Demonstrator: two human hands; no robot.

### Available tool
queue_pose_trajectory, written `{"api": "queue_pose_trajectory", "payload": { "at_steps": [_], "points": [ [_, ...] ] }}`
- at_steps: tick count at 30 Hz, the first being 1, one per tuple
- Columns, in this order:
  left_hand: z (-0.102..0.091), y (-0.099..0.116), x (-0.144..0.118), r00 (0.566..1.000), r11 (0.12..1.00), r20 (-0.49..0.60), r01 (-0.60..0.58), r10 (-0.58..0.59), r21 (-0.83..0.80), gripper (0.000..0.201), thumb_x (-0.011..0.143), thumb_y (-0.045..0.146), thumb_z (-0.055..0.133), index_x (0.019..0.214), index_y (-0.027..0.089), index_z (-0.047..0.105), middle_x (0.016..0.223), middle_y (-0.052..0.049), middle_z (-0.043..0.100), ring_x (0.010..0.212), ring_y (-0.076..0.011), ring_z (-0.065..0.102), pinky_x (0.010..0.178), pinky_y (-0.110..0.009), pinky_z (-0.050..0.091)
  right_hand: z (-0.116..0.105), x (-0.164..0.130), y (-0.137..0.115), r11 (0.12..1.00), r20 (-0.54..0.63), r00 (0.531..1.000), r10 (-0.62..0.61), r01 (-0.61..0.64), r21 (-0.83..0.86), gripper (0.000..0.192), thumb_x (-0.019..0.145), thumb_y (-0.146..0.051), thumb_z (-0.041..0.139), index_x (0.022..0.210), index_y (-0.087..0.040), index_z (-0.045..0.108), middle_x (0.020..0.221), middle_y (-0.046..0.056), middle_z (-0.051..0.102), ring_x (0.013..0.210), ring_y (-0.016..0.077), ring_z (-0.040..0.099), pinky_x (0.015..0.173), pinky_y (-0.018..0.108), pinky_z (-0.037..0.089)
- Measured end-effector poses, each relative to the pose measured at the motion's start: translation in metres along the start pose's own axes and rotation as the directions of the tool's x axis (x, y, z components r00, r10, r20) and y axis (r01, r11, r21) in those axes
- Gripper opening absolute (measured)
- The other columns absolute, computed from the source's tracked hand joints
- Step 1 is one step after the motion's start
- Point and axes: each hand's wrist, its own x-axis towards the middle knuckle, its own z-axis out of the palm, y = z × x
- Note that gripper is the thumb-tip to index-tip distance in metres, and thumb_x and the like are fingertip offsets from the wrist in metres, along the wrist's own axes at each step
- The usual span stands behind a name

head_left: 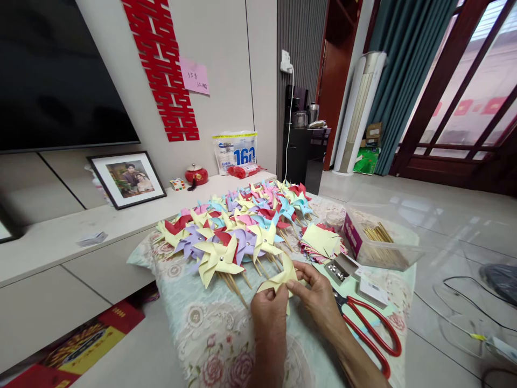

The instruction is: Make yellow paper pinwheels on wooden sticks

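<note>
The sheet (287, 268) and pinwheels (216, 261) are matt paper, the sticks (378, 233) bare wood. The scissors' handles (365, 340) are smooth plastic, the tub (390, 257) clear, glossy plastic, the floor (347, 191) shiny tile.

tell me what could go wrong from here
The yellow paper between the left hand and right hand could spring open if either grip slips. The right forearm could nudge the red-handled tool beside it. The open box of small metal pieces nearby might tip and spill.

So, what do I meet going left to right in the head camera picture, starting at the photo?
Photo → front pinwheel → left hand → right hand → tub.
</note>
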Motion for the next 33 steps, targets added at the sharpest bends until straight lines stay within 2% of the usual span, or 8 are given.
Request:
{"api": "queue_pose_trajectory", "payload": {
  "at_steps": [6,15,19,23,28,33],
  "points": [
    [0.002,0.0,0.0,1.0,0.998,0.007,-0.014,0.014,-0.056,0.024,0.067,0.029,0.07,0.081,0.011,0.08,0.063,-0.003,0.073,0.07,-0.0234,0.067,0.064,-0.027,0.049,0.0,0.0,-0.002,0.999,0.003,1.0,0.016,-0.016,0.034,0.036,0.07,-0.03,0.078,0.104,-0.018,0.074,0.082,0.005,0.077,0.075,0.023,0.068,0.071,0.033,0.052],
    [0.002,0.005,-0.005,0.999,1.0,-0.035,-0.008,0.007,-0.018,0.018,0.066,0.029,0.071,0.067,0.012,0.077,0.056,0.0,0.067,0.058,-0.0174,0.059,0.058,-0.025,0.047,0.004,-0.001,-0.005,0.997,0.0,1.0,0.029,-0.028,0.071,0.032,0.067,-0.035,0.083,0.094,-0.019,0.075,0.087,0.007,0.079,0.082,0.0266,0.071,0.077,0.035,0.053],
    [0.004,0.002,-0.003,1.0,0.993,-0.015,0.014,-0.016,-0.12,0.017,0.063,0.027,0.073,0.07,0.013,0.077,0.06,-0.002,0.072,0.068,-0.0237,0.069,0.065,-0.028,0.052,0.004,0.0,-0.001,0.994,0.01,0.999,0.037,-0.038,0.103,0.037,0.068,-0.034,0.083,0.101,-0.019,0.074,0.088,0.007,0.079,0.08,0.0261,0.071,0.075,0.035,0.054],
    [0.005,-0.007,0.003,0.999,0.974,0.035,0.021,-0.013,-0.228,0.023,0.064,0.03,0.076,0.079,0.013,0.078,0.072,-0.007,0.077,0.08,-0.0288,0.073,0.075,-0.033,0.055,0.003,0.0,0.002,0.994,0.012,0.999,0.039,-0.04,0.103,0.036,0.071,-0.033,0.08,0.104,-0.019,0.074,0.093,0.008,0.079,0.081,0.0257,0.071,0.073,0.035,0.055],
    [0.008,-0.021,0.011,0.998,0.939,0.056,0.038,-0.02,-0.341,0.03,0.062,0.033,0.079,0.084,0.013,0.078,0.077,-0.009,0.079,0.085,-0.0314,0.075,0.081,-0.038,0.057,0.004,-0.001,0.001,0.992,0.0,0.999,0.046,-0.045,0.117,0.037,0.073,-0.036,0.081,0.105,-0.019,0.073,0.094,0.008,0.079,0.079,0.0242,0.071,0.072,0.034,0.056],
    [0.01,-0.019,0.008,0.998,0.914,0.063,0.042,-0.018,-0.404,0.035,0.058,0.035,0.085,0.085,0.015,0.077,0.081,-0.01,0.08,0.086,-0.0297,0.075,0.084,-0.038,0.057,0.003,0.0,-0.005,0.981,-0.008,0.998,0.069,-0.066,0.181,0.038,0.071,-0.039,0.084,0.102,-0.02,0.073,0.091,0.007,0.08,0.076,0.024,0.072,0.067,0.033,0.056]
  ]
}}
